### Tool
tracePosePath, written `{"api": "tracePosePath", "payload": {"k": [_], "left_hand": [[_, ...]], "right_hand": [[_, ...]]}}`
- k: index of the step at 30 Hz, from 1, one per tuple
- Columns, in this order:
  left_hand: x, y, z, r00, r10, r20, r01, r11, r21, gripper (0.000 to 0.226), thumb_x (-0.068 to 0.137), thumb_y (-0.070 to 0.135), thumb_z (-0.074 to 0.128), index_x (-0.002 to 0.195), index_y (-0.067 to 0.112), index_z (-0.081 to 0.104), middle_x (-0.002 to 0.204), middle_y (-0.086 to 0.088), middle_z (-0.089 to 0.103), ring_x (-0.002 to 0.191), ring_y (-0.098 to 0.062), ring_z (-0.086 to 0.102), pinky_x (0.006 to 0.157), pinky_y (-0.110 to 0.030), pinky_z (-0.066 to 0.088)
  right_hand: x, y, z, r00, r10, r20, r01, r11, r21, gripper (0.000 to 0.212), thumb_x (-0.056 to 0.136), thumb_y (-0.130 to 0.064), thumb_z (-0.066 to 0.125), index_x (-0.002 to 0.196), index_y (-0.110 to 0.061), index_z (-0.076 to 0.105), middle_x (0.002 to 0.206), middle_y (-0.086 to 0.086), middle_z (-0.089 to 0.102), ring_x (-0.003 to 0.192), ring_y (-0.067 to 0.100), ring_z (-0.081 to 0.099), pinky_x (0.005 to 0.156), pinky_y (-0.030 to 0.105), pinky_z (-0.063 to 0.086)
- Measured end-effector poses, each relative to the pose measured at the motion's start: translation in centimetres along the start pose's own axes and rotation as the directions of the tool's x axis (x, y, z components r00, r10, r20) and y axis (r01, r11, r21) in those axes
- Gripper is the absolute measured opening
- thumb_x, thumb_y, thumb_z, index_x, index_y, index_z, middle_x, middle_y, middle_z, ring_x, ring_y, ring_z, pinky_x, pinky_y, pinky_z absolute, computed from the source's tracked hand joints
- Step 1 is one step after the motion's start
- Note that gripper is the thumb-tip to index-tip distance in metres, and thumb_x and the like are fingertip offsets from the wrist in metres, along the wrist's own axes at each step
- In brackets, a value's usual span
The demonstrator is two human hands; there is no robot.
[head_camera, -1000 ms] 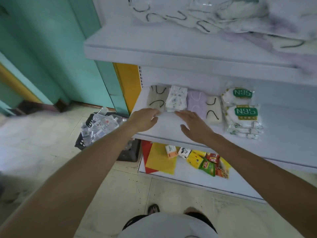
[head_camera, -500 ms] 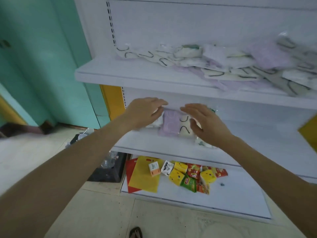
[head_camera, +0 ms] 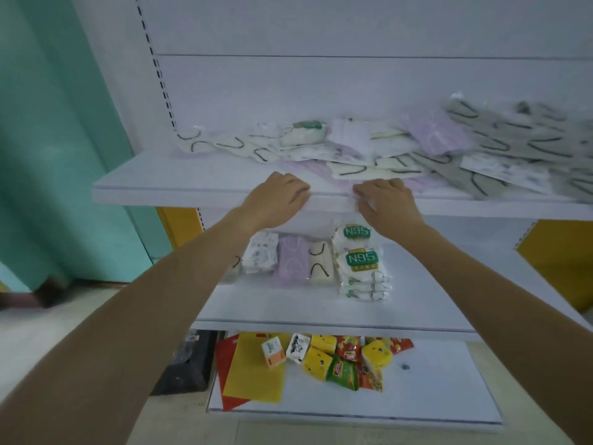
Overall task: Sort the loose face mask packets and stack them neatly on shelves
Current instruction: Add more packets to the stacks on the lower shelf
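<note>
Loose face mask packets (head_camera: 401, 149) lie in a jumbled pile on the upper shelf (head_camera: 199, 184): cream with black loops, lilac, patterned white and grey ones. My left hand (head_camera: 279, 197) rests on that shelf's front edge, fingers loosely bent and holding nothing. My right hand (head_camera: 388, 200) is beside it, its bent fingertips touching the edge of a lilac packet (head_camera: 321, 173) at the shelf front. On the middle shelf (head_camera: 433, 293) stand sorted rows: patterned (head_camera: 261, 255), lilac (head_camera: 290, 260), cream (head_camera: 319, 261) and a stack of N95 packets (head_camera: 361, 258).
The bottom shelf (head_camera: 449, 390) holds yellow and red sheets and several snack packets (head_camera: 340, 361). A black crate (head_camera: 186, 364) stands on the floor to the left. A teal wall (head_camera: 48, 123) is at the left, and a yellow panel (head_camera: 558, 258) at the right.
Both hands have risen from the middle shelf to the front edge of the upper shelf. The view has tilted up, so the loose pile sits at the centre.
</note>
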State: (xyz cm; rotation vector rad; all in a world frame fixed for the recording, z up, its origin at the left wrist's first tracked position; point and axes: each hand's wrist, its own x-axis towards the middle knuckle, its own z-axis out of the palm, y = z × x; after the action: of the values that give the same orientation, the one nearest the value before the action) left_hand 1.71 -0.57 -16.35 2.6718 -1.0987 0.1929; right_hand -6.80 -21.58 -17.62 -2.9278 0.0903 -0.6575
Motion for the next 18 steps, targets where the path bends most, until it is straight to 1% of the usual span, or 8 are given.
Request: {"api": "tracePosePath", "payload": {"k": [2, 4, 8, 11, 13, 14, 16, 18], "left_hand": [[0.6, -0.8, -0.1, 0.998, -0.007, -0.064, 0.000, 0.994, -0.108, 0.037, 0.102, 0.027, 0.033, 0.117, 0.007, 0.060, 0.117, -0.012, 0.062, 0.106, -0.027, 0.051, 0.091, -0.038, 0.041], [1.3, -1.3, -0.5, 0.993, -0.081, -0.088, 0.052, 0.954, -0.294, 0.034, 0.102, 0.031, 0.035, 0.115, 0.011, 0.059, 0.105, -0.008, 0.065, 0.093, -0.021, 0.056, 0.078, -0.032, 0.043], [3.1, -1.7, -1.5, 0.979, -0.202, 0.015, 0.165, 0.757, -0.632, 0.032, 0.097, 0.043, 0.043, 0.123, 0.025, 0.051, 0.099, 0.006, 0.065, 0.088, -0.009, 0.061, 0.074, -0.019, 0.045], [4.2, -1.6, -1.7, 0.967, -0.253, 0.022, 0.196, 0.690, -0.697, 0.036, 0.092, 0.024, 0.057, 0.128, 0.018, 0.050, 0.084, 0.005, 0.058, 0.065, 0.002, 0.057, 0.054, -0.009, 0.043], [4.7, -1.3, -1.7, 0.956, -0.291, 0.021, 0.216, 0.659, -0.720, 0.039, 0.088, 0.004, 0.054, 0.127, 0.012, 0.051, 0.071, 0.001, 0.051, 0.052, -0.001, 0.052, 0.045, -0.009, 0.040], [4.9, -1.2, -1.8, 0.948, -0.316, 0.035, 0.233, 0.616, -0.752, 0.041, 0.087, -0.001, 0.051, 0.126, 0.011, 0.053, 0.072, 0.000, 0.050, 0.053, -0.005, 0.051, 0.043, -0.009, 0.040], [5.4, -0.7, -2.6, 0.917, -0.383, 0.108, 0.282, 0.435, -0.855, 0.039, 0.086, -0.003, 0.046, 0.121, 0.013, 0.057, 0.081, 0.000, 0.051, 0.065, -0.008, 0.051, 0.046, -0.010, 0.045], [6.1, -0.3, -3.8, 0.893, -0.414, 0.174, 0.281, 0.211, -0.936, 0.035, 0.087, -0.005, 0.040, 0.108, 0.014, 0.061, 0.085, 0.000, 0.050, 0.071, -0.010, 0.048, 0.050, -0.013, 0.047]], "right_hand": [[0.7, -0.6, 0.5, 0.997, -0.076, -0.020, 0.076, 0.996, 0.035, 0.031, 0.098, -0.023, 0.044, 0.123, -0.017, 0.060, 0.125, 0.005, 0.060, 0.114, 0.031, 0.047, 0.095, 0.036, 0.033], [1.4, -1.5, 0.8, 0.994, -0.104, -0.043, 0.109, 0.983, 0.149, 0.029, 0.097, -0.019, 0.045, 0.121, -0.015, 0.063, 0.119, 0.007, 0.063, 0.110, 0.031, 0.051, 0.094, 0.034, 0.036], [2.3, -4.6, 1.6, 0.991, -0.086, -0.107, 0.119, 0.925, 0.361, 0.030, 0.095, -0.011, 0.047, 0.121, -0.011, 0.062, 0.116, 0.009, 0.065, 0.106, 0.029, 0.055, 0.086, 0.023, 0.035], [2.6, -6.0, 2.1, 0.989, -0.143, -0.041, 0.147, 0.892, 0.428, 0.029, 0.098, -0.017, 0.045, 0.121, -0.014, 0.062, 0.117, 0.005, 0.065, 0.103, 0.024, 0.056, 0.085, 0.023, 0.036], [2.7, -5.8, 1.5, 0.988, -0.156, 0.005, 0.131, 0.843, 0.521, 0.030, 0.099, -0.024, 0.042, 0.118, -0.015, 0.063, 0.115, -0.001, 0.064, 0.101, 0.014, 0.056, 0.084, 0.018, 0.038], [2.8, -5.3, 1.1, 0.991, -0.132, -0.003, 0.112, 0.828, 0.549, 0.030, 0.099, -0.026, 0.041, 0.118, -0.015, 0.063, 0.114, -0.003, 0.063, 0.100, 0.009, 0.054, 0.081, 0.012, 0.037], [3.4, -3.2, 0.0, 0.997, -0.044, -0.065, 0.071, 0.842, 0.534, 0.030, 0.099, -0.026, 0.043, 0.117, -0.015, 0.063, 0.112, -0.002, 0.062, 0.099, 0.005, 0.051, 0.077, 0.008, 0.032], [4.3, 0.1, -0.9, 0.993, 0.053, -0.109, 0.003, 0.888, 0.459, 0.028, 0.097, -0.021, 0.048, 0.118, -0.011, 0.062, 0.116, 0.005, 0.062, 0.103, 0.012, 0.053, 0.080, 0.013, 0.031]]}}
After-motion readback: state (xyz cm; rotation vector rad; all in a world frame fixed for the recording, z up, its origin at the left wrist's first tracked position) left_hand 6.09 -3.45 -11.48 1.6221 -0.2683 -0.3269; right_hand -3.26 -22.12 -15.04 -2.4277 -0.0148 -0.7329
